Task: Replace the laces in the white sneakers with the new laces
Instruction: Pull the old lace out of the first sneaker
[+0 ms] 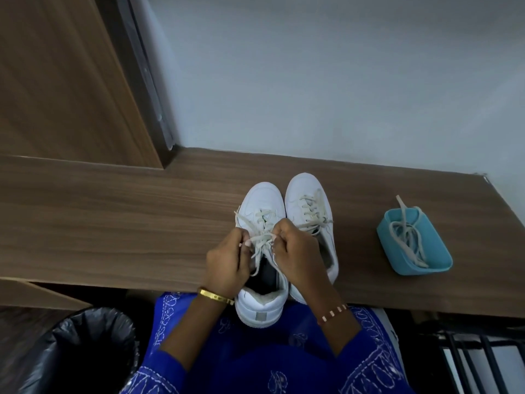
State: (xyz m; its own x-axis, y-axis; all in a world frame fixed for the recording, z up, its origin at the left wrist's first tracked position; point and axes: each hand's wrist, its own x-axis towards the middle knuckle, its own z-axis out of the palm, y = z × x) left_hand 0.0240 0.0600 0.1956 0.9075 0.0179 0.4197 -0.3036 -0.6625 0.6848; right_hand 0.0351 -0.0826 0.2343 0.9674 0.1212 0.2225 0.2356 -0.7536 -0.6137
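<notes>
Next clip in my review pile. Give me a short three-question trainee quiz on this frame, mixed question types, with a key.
1. True or false: both hands pinch laces of the left white leather sneaker.
2. Where do the loose cream laces lie?
A. in the light blue plastic tub
B. in the black-lined bin
C. inside a shoe
3. Fill in: the right white leather sneaker stands ____ the left one on the brown wooden desk.

Key
1. True: left hand and right hand both pinch them.
2. A
3. beside
</notes>
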